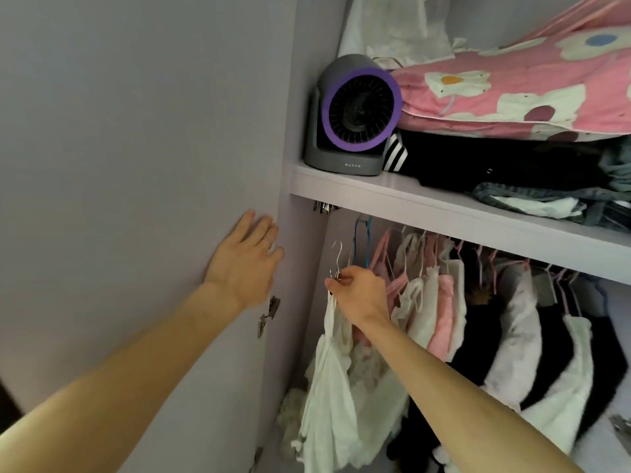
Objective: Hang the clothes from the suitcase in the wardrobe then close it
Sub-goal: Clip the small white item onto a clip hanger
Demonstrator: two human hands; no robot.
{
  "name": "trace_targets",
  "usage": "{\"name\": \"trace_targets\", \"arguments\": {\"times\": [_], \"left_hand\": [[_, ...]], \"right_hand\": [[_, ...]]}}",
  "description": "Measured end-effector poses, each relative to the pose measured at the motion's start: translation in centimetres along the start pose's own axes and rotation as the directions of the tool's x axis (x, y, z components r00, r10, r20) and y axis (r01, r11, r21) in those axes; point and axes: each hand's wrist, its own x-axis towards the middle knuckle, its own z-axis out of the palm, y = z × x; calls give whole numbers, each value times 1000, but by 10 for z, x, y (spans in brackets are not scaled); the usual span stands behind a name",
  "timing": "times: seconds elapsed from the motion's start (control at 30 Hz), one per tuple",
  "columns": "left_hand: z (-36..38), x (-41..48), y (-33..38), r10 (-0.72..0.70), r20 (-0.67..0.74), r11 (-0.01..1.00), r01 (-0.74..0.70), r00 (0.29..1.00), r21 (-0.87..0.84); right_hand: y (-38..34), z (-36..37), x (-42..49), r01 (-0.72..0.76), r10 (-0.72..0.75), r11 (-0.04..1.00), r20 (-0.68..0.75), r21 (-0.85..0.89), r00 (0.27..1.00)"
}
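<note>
Left hand (244, 264) flat, fingers straight, pressing the open wardrobe door (136, 165) near its hinge edge. Right hand (358, 291) pinches a metal hanger (337, 257) carrying a white garment (327, 387). The hook sits below the shelf (444, 213) edge, in the gap between side panel (302, 268) and hung clothes (437, 302).

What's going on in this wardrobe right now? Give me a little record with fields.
Left hand: flat against the wardrobe door, fingers straight
Right hand: pinches a metal hanger carrying a white garment
Hanging status: its hook seems free, not yet hung
Already hanging: pink, white and black clothes
Shelf above: grey fan with purple ring, pink floral quilt
</note>
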Motion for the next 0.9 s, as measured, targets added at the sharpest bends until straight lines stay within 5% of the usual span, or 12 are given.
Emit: {"name": "trace_targets", "arguments": {"times": [0.37, 0.9], "left_hand": [[57, 79, 20, -128, -146, 878, 180, 981, 443], [74, 93, 23, -92, -269, 837, 221, 959, 501]], "right_hand": [[50, 56, 164, -76, 56, 995, -290, -58, 955], [29, 57, 275, -149, 44, 972, -487, -180, 873]]}}
